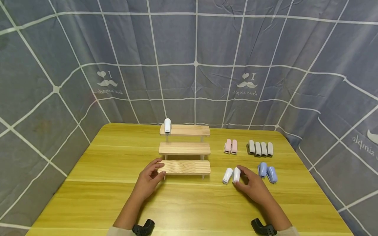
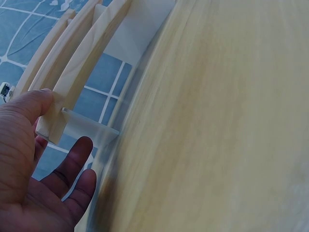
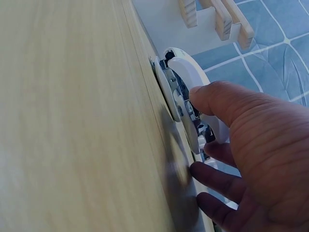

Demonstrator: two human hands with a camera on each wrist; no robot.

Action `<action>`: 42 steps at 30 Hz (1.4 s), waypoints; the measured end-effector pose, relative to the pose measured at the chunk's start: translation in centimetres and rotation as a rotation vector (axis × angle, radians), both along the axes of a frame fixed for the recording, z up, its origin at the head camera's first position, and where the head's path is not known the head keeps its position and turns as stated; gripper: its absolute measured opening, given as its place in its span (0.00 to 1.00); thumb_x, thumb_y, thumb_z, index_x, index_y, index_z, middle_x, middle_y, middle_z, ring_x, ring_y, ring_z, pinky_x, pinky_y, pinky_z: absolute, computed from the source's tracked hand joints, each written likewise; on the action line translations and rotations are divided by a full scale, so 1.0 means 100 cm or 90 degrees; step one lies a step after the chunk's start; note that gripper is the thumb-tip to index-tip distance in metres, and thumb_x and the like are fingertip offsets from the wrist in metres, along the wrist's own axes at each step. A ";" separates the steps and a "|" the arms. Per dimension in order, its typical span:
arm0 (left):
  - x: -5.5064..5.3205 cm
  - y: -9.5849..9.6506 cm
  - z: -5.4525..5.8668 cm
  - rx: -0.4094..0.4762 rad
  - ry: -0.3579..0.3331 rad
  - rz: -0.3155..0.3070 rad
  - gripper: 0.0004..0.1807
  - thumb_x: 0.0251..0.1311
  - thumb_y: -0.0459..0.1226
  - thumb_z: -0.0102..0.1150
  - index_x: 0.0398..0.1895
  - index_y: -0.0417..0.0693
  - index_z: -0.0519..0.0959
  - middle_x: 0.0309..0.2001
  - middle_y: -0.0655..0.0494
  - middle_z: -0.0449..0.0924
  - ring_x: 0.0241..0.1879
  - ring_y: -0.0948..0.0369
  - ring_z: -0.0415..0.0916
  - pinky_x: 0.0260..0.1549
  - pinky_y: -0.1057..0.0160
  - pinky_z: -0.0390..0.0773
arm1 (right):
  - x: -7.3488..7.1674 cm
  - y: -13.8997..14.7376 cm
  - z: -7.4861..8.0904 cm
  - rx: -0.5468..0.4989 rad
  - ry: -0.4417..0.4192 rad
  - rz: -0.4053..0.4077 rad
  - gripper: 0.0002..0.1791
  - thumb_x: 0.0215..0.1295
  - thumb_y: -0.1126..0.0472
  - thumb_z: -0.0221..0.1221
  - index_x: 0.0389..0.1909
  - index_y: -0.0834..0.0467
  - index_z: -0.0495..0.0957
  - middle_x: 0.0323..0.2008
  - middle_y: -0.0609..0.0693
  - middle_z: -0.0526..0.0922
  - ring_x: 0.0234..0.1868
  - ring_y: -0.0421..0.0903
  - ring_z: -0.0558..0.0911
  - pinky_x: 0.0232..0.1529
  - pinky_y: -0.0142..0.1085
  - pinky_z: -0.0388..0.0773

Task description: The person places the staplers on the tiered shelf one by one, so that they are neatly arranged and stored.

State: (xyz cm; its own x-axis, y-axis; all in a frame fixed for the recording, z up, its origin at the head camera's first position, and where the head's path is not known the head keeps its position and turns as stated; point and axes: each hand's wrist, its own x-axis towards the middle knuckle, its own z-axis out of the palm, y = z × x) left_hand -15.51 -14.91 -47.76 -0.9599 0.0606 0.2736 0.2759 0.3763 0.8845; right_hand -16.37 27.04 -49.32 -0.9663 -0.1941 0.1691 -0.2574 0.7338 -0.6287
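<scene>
A three-step wooden display stand (image 1: 185, 167) stands on the table, with a white mini stapler (image 1: 167, 126) upright at the left end of its top step. My left hand (image 1: 149, 180) holds the left end of the lowest step; in the left wrist view, the thumb lies on the wooden board (image 2: 72, 79) and two fingers hang free below. To the right of the stand, my right hand (image 1: 253, 187) pinches a white stapler (image 1: 236, 175) between thumb and index finger, still at table level. Another white stapler (image 1: 227, 175) lies just left of it.
Two pink staplers (image 1: 230, 146) and a row of several grey staplers (image 1: 261, 148) sit farther back on the right. Two blue staplers (image 1: 267, 172) lie beyond my right hand. A grey checked curtain (image 1: 177, 82) surrounds the wooden table (image 1: 189, 206).
</scene>
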 end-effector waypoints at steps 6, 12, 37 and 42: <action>-0.008 -0.005 -0.016 -0.002 -0.004 0.006 0.17 0.63 0.32 0.66 0.54 0.41 0.81 0.67 0.49 0.70 0.52 0.53 0.77 0.46 0.62 0.79 | 0.000 -0.001 0.000 -0.013 0.012 -0.002 0.37 0.59 0.58 0.71 0.67 0.63 0.70 0.55 0.61 0.81 0.59 0.60 0.77 0.59 0.58 0.70; -0.008 -0.005 -0.016 -0.003 0.004 0.005 0.16 0.63 0.33 0.66 0.54 0.42 0.81 0.67 0.50 0.71 0.52 0.54 0.77 0.46 0.62 0.79 | 0.000 -0.001 0.001 -0.028 0.013 -0.010 0.37 0.58 0.58 0.72 0.67 0.62 0.70 0.52 0.59 0.83 0.56 0.59 0.79 0.56 0.58 0.72; -0.008 -0.006 -0.015 0.000 0.016 0.003 0.16 0.63 0.32 0.66 0.54 0.41 0.81 0.67 0.48 0.71 0.51 0.52 0.77 0.45 0.62 0.79 | 0.000 -0.009 0.010 -0.038 0.030 0.002 0.36 0.60 0.61 0.70 0.68 0.65 0.68 0.60 0.61 0.77 0.58 0.58 0.77 0.51 0.54 0.78; -0.008 -0.005 -0.015 0.005 0.012 -0.003 0.16 0.63 0.33 0.66 0.53 0.41 0.81 0.66 0.47 0.71 0.51 0.53 0.77 0.45 0.63 0.79 | 0.003 -0.011 0.013 -0.036 0.038 0.004 0.37 0.59 0.62 0.71 0.68 0.65 0.69 0.60 0.61 0.77 0.57 0.58 0.78 0.51 0.54 0.77</action>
State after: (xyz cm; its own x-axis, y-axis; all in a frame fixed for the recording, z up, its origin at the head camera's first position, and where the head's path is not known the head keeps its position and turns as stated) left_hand -16.30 -15.39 -49.30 -0.9543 0.0624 0.2922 0.2941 0.3677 0.8822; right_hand -16.10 25.96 -47.97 -0.9528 -0.1890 0.2376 -0.3006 0.6956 -0.6524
